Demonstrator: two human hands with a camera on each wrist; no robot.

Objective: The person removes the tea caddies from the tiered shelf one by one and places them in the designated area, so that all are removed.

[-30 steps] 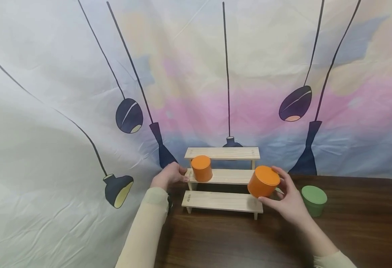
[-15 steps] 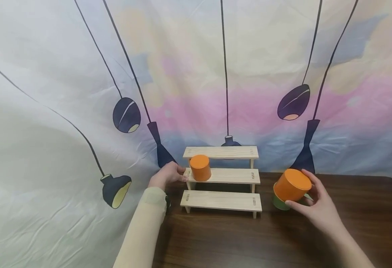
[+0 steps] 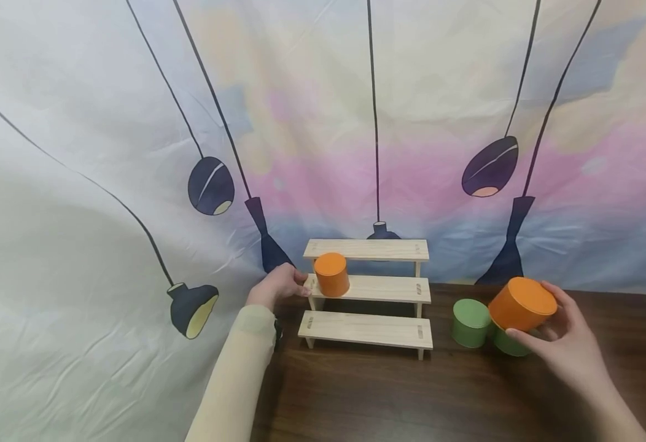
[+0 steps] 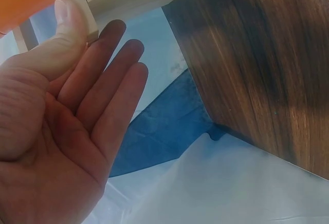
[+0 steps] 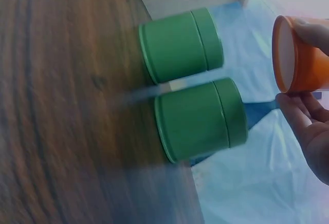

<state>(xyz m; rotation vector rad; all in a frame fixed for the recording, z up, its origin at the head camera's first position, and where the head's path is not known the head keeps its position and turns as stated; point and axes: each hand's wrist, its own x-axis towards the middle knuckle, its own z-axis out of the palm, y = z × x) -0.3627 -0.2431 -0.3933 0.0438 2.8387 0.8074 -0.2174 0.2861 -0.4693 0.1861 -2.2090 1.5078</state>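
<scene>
My left hand [image 3: 277, 285] pinches the left end of the middle step of a pale wooden three-step stand [image 3: 367, 329]. In the left wrist view the thumb lies over the edge of that board [image 4: 81, 11], the other fingers stretched below it. An orange round lidded tin [image 3: 331, 276] stands on the middle step, close beside this hand. Over the table at the right, my right hand [image 3: 577, 341] grips a second orange tin [image 3: 522, 304], slightly tilted, between thumb and fingers. Its flat base [image 5: 286, 54] shows in the right wrist view.
Two green lidded tins stand side by side on the dark wooden table [image 3: 356, 393]. The left one [image 3: 471, 323] shows whole; the right one [image 3: 509, 344] is partly covered by the held orange tin. A cloth printed with lamps [image 3: 411, 172] hangs behind the table and along its left.
My right hand has carried the orange tin rightward from in front of the stand, past the left green tin to over the right one. The left hand stays at the stand.
</scene>
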